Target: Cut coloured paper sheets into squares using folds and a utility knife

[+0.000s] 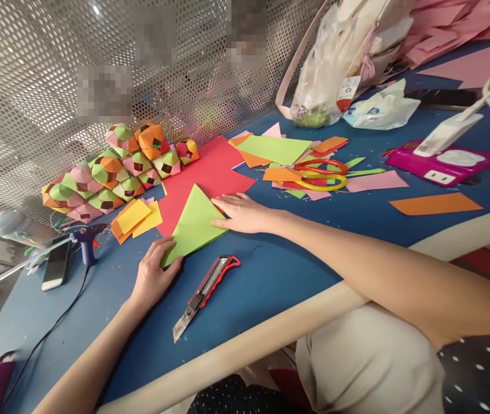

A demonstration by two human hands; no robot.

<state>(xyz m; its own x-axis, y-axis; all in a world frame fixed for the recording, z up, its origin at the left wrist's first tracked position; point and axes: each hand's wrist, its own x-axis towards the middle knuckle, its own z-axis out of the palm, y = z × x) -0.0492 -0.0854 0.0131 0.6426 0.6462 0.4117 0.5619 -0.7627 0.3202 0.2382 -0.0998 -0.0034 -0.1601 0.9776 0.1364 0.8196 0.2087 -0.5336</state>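
Note:
A green paper (193, 221), folded into a triangle, lies on the blue table (279, 270), partly over a red sheet (210, 172). My left hand (152, 276) presses the triangle's near left corner, thumb and fingers curled on the paper. My right hand (240, 211) lies flat on the triangle's right edge, fingers stretched out along the fold. A red utility knife (205, 294) rests on the table just in front of the paper, between my forearms.
Folded paper units (111, 172) are stacked at the back left against a perforated metal screen. Yellow and orange squares (136, 218), a glue gun (87, 241), a phone (56, 264), scissors (320, 175) among paper scraps, a pink box (443, 164) and plastic bags (331, 75) surround the work spot.

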